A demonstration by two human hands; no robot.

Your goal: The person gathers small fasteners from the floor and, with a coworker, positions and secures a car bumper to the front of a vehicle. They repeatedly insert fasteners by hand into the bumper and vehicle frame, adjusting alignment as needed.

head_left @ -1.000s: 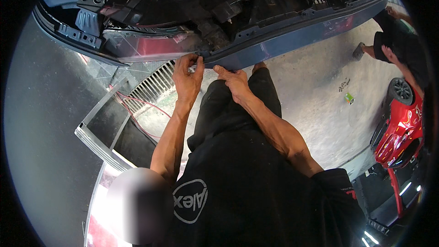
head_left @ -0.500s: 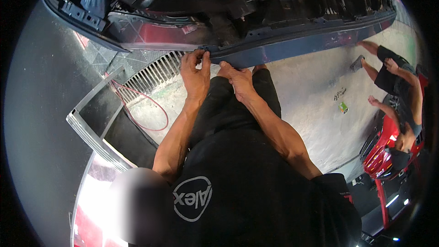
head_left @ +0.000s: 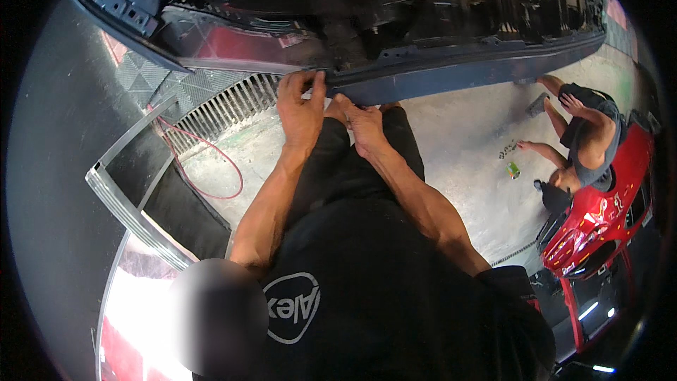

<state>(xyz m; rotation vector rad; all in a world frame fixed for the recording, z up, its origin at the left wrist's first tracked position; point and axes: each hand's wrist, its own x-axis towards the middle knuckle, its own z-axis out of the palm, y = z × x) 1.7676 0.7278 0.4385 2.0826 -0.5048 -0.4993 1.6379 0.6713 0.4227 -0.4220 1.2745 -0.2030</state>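
Observation:
Along the top runs a dark car body, its lower edge formed by a long dark blue panel (head_left: 437,81). At the left end of this panel is my left hand (head_left: 301,109), its thumb and fingers curled against the edge. Just right of it and slightly lower, my right hand (head_left: 361,125) has its fingers bent and pressed together at the panel's underside. Whatever small piece the right fingers may pinch is hidden. Both hands stay close together, in front of my knees.
At left stand a grey metal frame (head_left: 123,197) and a red hose (head_left: 240,180) beside a floor grate (head_left: 222,109). A co-worker (head_left: 592,134) crouches at right by a red car (head_left: 599,222). Small dark parts (head_left: 508,149) and a green packet (head_left: 513,169) lie on the floor.
My hands keep their places at the panel's edge, with only slight finger movement. The view has shifted a little. At right, the co-worker's hand has come nearer the small parts on the floor.

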